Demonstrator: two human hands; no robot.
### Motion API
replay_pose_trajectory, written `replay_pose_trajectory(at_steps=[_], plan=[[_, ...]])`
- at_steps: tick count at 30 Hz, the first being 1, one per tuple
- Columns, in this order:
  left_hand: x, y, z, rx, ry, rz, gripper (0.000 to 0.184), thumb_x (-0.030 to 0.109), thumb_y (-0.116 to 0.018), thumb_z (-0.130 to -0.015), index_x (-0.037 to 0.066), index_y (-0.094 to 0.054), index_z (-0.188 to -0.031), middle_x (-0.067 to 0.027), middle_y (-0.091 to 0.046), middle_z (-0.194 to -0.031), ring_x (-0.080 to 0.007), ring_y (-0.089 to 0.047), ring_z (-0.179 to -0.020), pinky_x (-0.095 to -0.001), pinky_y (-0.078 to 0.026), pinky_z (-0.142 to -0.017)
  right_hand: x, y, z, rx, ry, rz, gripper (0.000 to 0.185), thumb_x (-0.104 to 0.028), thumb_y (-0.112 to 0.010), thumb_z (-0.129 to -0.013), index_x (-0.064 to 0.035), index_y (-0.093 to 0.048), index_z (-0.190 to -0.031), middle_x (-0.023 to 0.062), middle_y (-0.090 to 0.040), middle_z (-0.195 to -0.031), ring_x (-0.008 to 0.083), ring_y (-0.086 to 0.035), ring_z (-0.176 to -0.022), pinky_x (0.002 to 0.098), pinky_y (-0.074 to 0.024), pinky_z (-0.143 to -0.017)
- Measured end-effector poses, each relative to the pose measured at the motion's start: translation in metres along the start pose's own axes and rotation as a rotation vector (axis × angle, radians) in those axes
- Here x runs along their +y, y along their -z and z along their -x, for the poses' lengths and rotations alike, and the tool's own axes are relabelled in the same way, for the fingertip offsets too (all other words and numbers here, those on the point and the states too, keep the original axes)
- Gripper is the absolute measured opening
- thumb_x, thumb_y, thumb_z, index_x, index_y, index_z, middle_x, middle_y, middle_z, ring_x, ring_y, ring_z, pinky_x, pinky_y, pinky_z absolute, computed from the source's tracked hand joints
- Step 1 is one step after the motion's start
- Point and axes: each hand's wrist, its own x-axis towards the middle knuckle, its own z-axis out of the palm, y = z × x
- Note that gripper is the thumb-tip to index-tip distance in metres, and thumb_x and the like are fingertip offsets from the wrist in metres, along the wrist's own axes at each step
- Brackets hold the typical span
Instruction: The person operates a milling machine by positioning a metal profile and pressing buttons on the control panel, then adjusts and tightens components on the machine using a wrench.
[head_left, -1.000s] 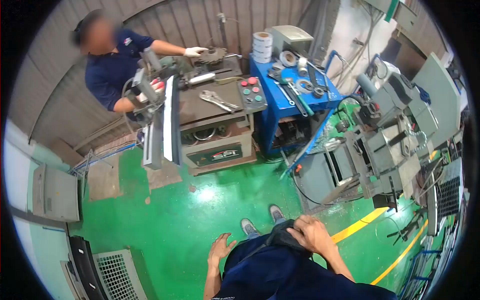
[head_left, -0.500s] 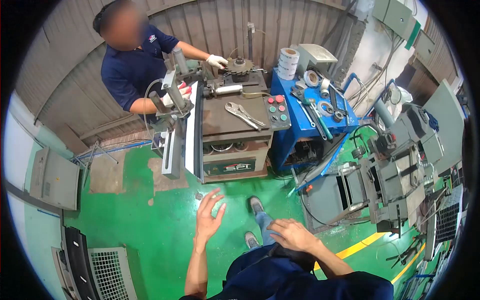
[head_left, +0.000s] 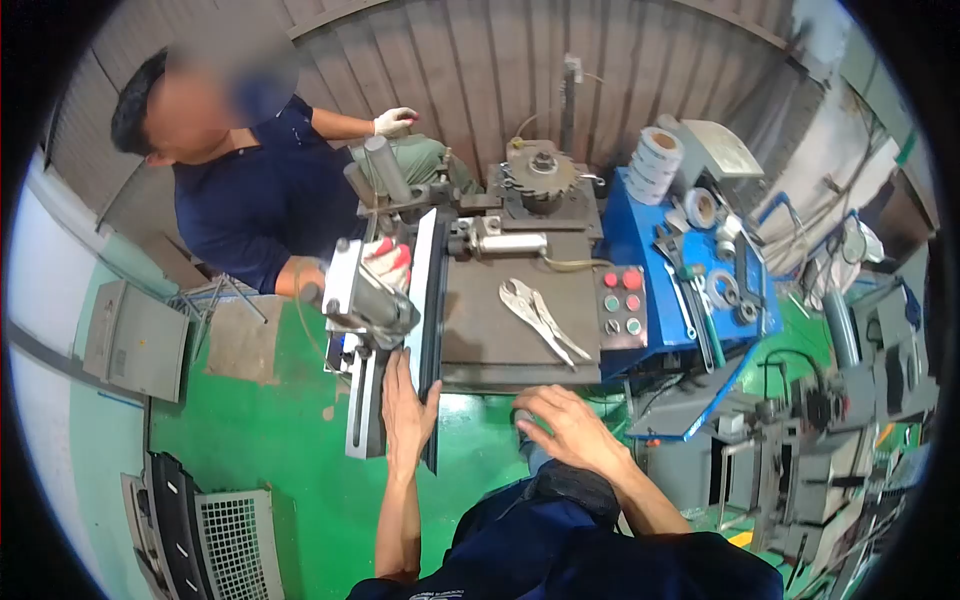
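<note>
A long black-and-white profile strip (head_left: 432,290) lies along the left side of the machine table, its near end sticking out past the front edge. My left hand (head_left: 405,420) is over that near end, fingers straight and thumb apart; whether it presses on the strip I cannot tell. Beside it is a slotted metal bar (head_left: 366,410) of the clamp fixture (head_left: 375,290). My right hand (head_left: 572,428) hangs in front of the table, fingers loosely bent and apart, with nothing in it. Nearest to it on the tabletop are locking pliers (head_left: 540,318).
At the left, a co-worker has one gloved hand (head_left: 388,262) by the fixture and the other glove (head_left: 396,121) raised. A toothed saw blade (head_left: 542,172) sits at the back. A button box (head_left: 622,303) and a blue cabinet (head_left: 655,335) with wrenches and tape rolls stand right.
I have come closer to the machine table. My left hand has reached the strip's near end. The co-worker's far hand has drawn back from the saw blade.
</note>
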Motion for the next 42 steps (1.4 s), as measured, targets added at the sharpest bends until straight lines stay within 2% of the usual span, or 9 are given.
replay_pose_trajectory(at_steps=[4, 9, 14, 21, 25, 30, 34, 38, 42], plan=[[-0.003, -0.009, -0.016, -0.05, 0.214, 0.006, 0.071, 0.014, -0.073, -0.088, -0.003, -0.037, -0.146, -0.0318, -0.05, -0.141, -0.0513, -0.051, -0.126, -0.0522, -0.046, -0.103, 0.021, -0.006, -0.062, -0.209, -0.105, -0.283, 0.055, -0.023, -0.066, -0.097, -0.0025, -0.048, -0.144, 0.0223, -0.054, -0.141, 0.0409, -0.051, -0.13, 0.0462, -0.0434, -0.11], [-0.001, -0.013, -0.02, 0.022, 0.276, 0.064, 0.046, 0.005, -0.068, -0.09, -0.004, -0.052, -0.132, -0.0335, -0.061, -0.123, -0.0545, -0.057, -0.112, -0.0552, -0.048, -0.091, 0.054, -0.052, -0.124, -0.27, -0.066, -0.264, 0.076, -0.03, -0.065, -0.097, 0.0037, -0.029, -0.155, 0.0316, -0.04, -0.153, 0.0435, -0.04, -0.142, 0.0441, -0.0361, -0.117], [-0.007, -0.014, -0.025, 0.039, 0.333, 0.068, 0.031, 0.005, -0.069, -0.089, -0.004, -0.06, -0.117, -0.0311, -0.065, -0.111, -0.0531, -0.061, -0.101, -0.0559, -0.05, -0.083, 0.053, -0.073, -0.184, -0.322, -0.358, -0.527, 0.082, -0.029, -0.066, -0.095, 0.0088, -0.024, -0.155, 0.0327, -0.031, -0.158, 0.0424, -0.032, -0.148, 0.0426, -0.0286, -0.122], [-0.01, -0.017, -0.029, 0.004, 0.479, -0.019, 0.021, 0.003, -0.075, -0.084, -0.005, -0.071, -0.103, -0.0272, -0.069, -0.103, -0.0479, -0.064, -0.098, -0.0508, -0.051, -0.085, 0.058, -0.12, -0.211, -0.191, -0.432, -0.575, 0.077, -0.028, -0.057, -0.101, 0.0052, -0.018, -0.158, 0.0303, -0.029, -0.161, 0.0396, -0.029, -0.151, 0.0414, -0.0249, -0.123], [-0.016, -0.019, -0.032, 0.12, 0.285, 0.082, 0.019, 0.001, -0.076, -0.083, -0.004, -0.072, -0.101, -0.0265, -0.07, -0.102, -0.0456, -0.067, -0.096, -0.0477, -0.053, -0.084, 0.063, -0.133, -0.21, -0.159, -0.453, -0.632, 0.074, -0.032, -0.053, -0.103, 0.0052, -0.021, -0.158, 0.0297, -0.028, -0.161, 0.0391, -0.029, -0.151, 0.0411, -0.0245, -0.124], [-0.024, -0.017, -0.032, 0.08, 0.295, 0.163, 0.025, 0.005, -0.079, -0.084, -0.005, -0.069, -0.105, -0.0256, -0.07, -0.105, -0.043, -0.068, -0.096, -0.0465, -0.053, -0.084, 0.077, -0.151, -0.205, -0.085, -0.5, -0.731, 0.062, -0.026, -0.049, -0.108, -0.0032, -0.025, -0.16, 0.0214, -0.038, -0.159, 0.0335, -0.041, -0.145, 0.0386, -0.0332, -0.118], [-0.015, 0.009, -0.035, -0.151, 0.418, 0.117, 0.036, 0.01, -0.081, -0.082, -0.007, -0.066, -0.11, -0.0288, -0.066, -0.114, -0.0462, -0.064, -0.104, -0.0486, -0.052, -0.088, 0.075, -0.143, -0.208, -0.111, -0.61, -0.936, 0.058, -0.029, -0.044, -0.11, -0.002, -0.028, -0.159, 0.0192, -0.039, -0.159, 0.0279, -0.042, -0.144, 0.0365, -0.0342, -0.117], [-0.015, 0.024, -0.014, -0.118, 0.3, 0.103, 0.044, 0.008, -0.077, -0.085, -0.007, -0.06, -0.122, -0.0333, -0.063, -0.116, -0.0521, -0.061, -0.107, -0.0514, -0.051, -0.089, 0.065, -0.142, -0.197, 0.06, -0.618, -1.098, 0.058, -0.031, -0.045, -0.11, 0.0029, -0.033, -0.156, 0.0177, -0.037, -0.161, 0.0245, -0.033, -0.149, 0.0331, -0.027, -0.121], [-0.014, 0.024, -0.01, -0.096, 0.304, 0.082, 0.036, 0.007, -0.075, -0.087, -0.007, -0.062, -0.117, -0.033, -0.066, -0.107, -0.0526, -0.064, -0.098, -0.0511, -0.053, -0.084, 0.039, -0.135, -0.203, 0.067, -0.754, -1.151, 0.058, -0.035, -0.039, -0.11, 0.0013, -0.036, -0.155, 0.0172, -0.041, -0.158, 0.025, -0.035, -0.148, 0.0363, -0.0268, -0.121]])
